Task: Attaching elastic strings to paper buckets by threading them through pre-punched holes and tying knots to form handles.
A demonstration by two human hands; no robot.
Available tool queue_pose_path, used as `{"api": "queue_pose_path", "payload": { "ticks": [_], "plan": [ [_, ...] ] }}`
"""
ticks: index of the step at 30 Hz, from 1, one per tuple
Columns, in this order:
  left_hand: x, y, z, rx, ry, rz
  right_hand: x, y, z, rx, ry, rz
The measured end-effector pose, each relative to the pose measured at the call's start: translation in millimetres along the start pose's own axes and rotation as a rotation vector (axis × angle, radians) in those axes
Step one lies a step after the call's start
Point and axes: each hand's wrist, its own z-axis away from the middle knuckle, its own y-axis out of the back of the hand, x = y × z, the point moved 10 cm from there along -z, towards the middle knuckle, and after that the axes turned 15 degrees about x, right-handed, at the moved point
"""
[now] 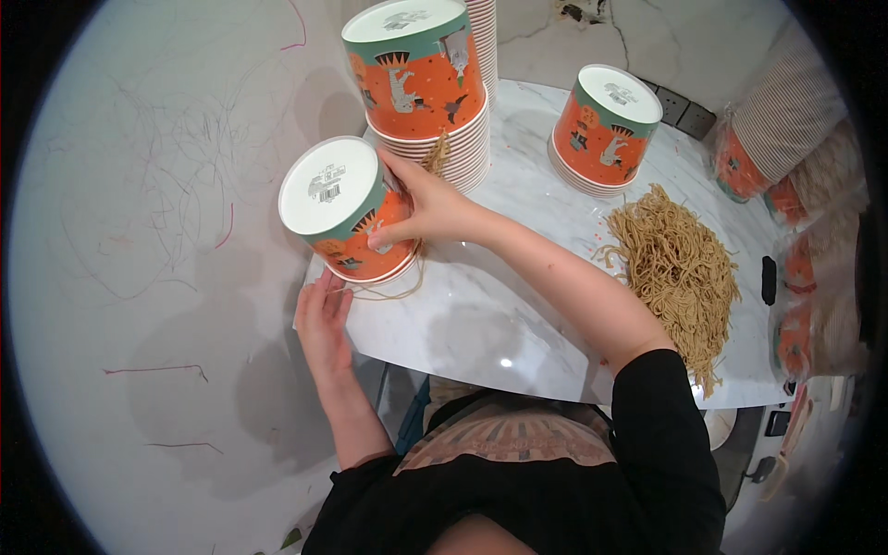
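My right hand (435,203) is closed around the side of an orange and green paper bucket (329,188), upside down and tilted at the table's left edge, its white base facing up. Other rims show beneath it, so it seems to be a short nested stack. My left hand (324,319) is at the lower rim, its fingers bent up and partly hidden by it. A thin tan string (398,295) runs slackly from the bucket's right side to those fingers, which seem to hold it.
A tall stack of upturned buckets (416,83) stands just behind. Farther right is a shorter stack (606,129). Tan strings lie heaped (680,277) on the marble-look table (481,342). Plastic-wrapped bucket stacks (786,120) line the right side; a wall (185,277) borders the left.
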Motion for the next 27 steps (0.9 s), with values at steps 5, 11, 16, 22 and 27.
{"api": "queue_pose_path", "payload": {
  "ticks": [5, 11, 16, 22, 27],
  "plan": [
    [2.5, 9.3, -19.7, 0.023, 0.038, 0.026, -5.5, 1.4, 1.8, 0.007, -0.022, 0.003],
    [17.9, 4.6, -32.1, -0.032, 0.002, 0.061, -19.6, 1.6, 10.4, 0.089, -0.059, 0.201],
    [7.6, 18.4, -36.6, 0.0, -0.023, 0.079, -19.4, 3.8, 11.6, 0.13, -0.012, 0.182],
    [-10.4, 22.7, -22.9, -0.075, 0.055, -0.112, -10.4, 0.0, 15.9, 0.095, -0.079, 0.18],
    [16.6, 4.9, 6.0, 0.031, -0.271, -0.479, -15.2, 10.1, 18.6, 0.133, 0.022, 0.276]
  ]
}}
